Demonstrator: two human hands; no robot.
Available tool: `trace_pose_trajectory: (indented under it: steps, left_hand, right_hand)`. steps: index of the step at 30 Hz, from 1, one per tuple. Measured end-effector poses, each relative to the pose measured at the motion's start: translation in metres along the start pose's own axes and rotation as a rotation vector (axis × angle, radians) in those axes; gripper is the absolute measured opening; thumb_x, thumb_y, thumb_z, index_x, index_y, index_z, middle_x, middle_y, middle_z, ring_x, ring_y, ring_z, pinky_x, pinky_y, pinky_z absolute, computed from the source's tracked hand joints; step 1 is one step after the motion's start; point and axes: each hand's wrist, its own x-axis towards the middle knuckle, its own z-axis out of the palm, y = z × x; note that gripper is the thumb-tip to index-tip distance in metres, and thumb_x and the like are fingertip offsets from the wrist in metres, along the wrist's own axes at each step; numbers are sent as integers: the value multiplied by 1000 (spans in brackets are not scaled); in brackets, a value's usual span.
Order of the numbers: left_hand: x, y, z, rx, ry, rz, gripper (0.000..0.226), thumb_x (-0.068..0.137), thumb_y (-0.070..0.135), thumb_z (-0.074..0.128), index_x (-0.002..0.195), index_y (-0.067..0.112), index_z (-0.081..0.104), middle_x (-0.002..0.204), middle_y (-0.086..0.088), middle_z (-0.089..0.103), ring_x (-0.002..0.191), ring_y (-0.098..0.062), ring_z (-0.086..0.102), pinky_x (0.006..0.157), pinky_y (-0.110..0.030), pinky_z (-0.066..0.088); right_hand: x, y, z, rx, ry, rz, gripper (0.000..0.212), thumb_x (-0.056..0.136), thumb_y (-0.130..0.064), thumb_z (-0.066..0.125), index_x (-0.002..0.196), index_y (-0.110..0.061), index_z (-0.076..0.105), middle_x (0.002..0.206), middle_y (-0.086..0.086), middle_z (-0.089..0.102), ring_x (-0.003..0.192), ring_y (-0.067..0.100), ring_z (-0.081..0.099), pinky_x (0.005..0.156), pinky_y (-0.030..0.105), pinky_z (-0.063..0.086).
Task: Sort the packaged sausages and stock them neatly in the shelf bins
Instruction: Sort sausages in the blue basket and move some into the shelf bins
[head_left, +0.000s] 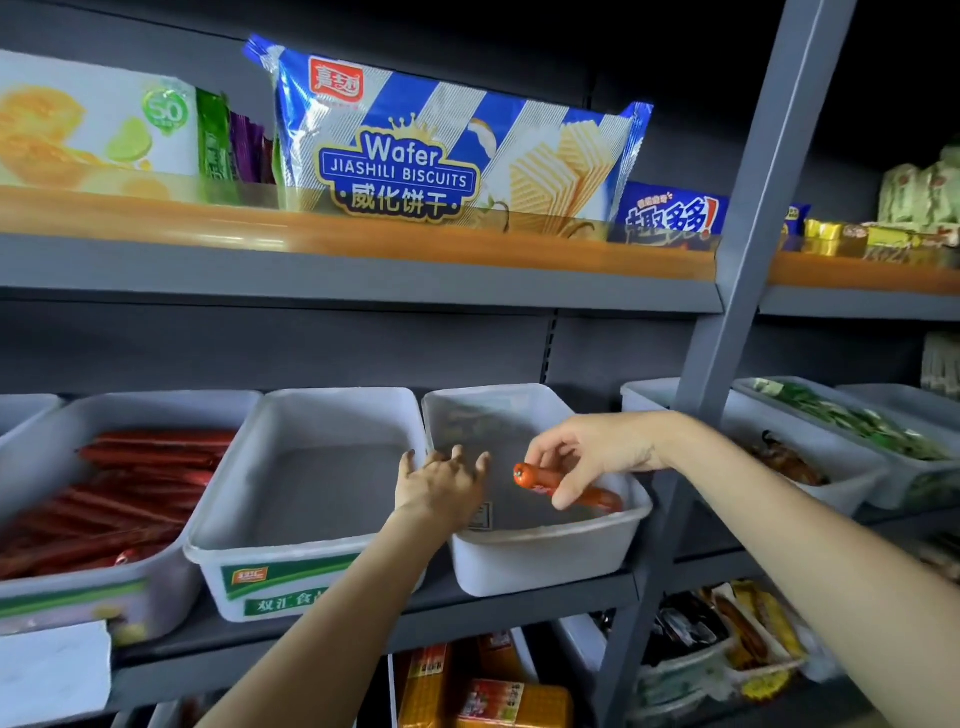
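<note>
My right hand (587, 457) pinches an orange-red packaged sausage (535, 480) over the right white bin (545, 556) on the middle shelf. The sausage points left and slightly up, its far end low in the bin near the right wall. My left hand (441, 488) reaches into the same bin with fingers spread, resting at its left wall. The middle white bin (249, 545) with a green label holds nothing I can see. The left bin (171, 587) is packed with several long red sausages (130, 483).
A grey steel upright (727, 312) stands just right of the bin. Wafer bags (426, 145) and other snacks fill the shelf above. More bins with packets (831, 441) sit at the right. Orange and yellow sausage packs (493, 691) lie on the shelf below.
</note>
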Motion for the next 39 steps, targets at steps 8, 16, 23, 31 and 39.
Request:
trace_pose_trajectory:
  steps: [8,16,23,31,39]
  left_hand:
    - [-5,-10,-1,-529,195,74,64,90,49,11,135,15,39,123,-10,55,119,-27,48,105,-38,25]
    - [-136,-7,27,-1011,543,390,33,90,38,42,118,22,49,114,11,57,106,0,52,89,-10,37]
    - [-190,-1,196,-882,-33,230,52,87,29,60,133,19,38,119,10,49,107,-8,55,91,-22,44]
    - [-190,-4,279,-627,-272,101,53,90,23,54,138,16,33,133,-1,49,109,-23,59,88,-38,48]
    - [-172,-53,236,-392,190,222,40,81,27,36,118,18,47,101,-3,66,79,-26,68,45,-29,48]
  right_hand:
    - [-48,-13,30,-93,222,-123,30,76,-3,75,87,-30,68,93,-1,68,92,16,65,84,29,54]
    - [-96,-45,70,155,358,-318,25,68,-17,72,92,-26,74,84,-3,71,81,12,68,79,24,54]
    - [-23,66,216,0,-88,123,14,78,-15,76,89,-9,69,79,-6,67,71,5,60,67,21,44]
    - [41,135,303,8,-130,202,31,94,-27,57,123,-16,57,114,0,62,100,15,61,86,32,48]
    - [82,105,276,307,198,-82,17,93,-12,57,108,-12,64,97,7,69,84,17,66,80,28,51]
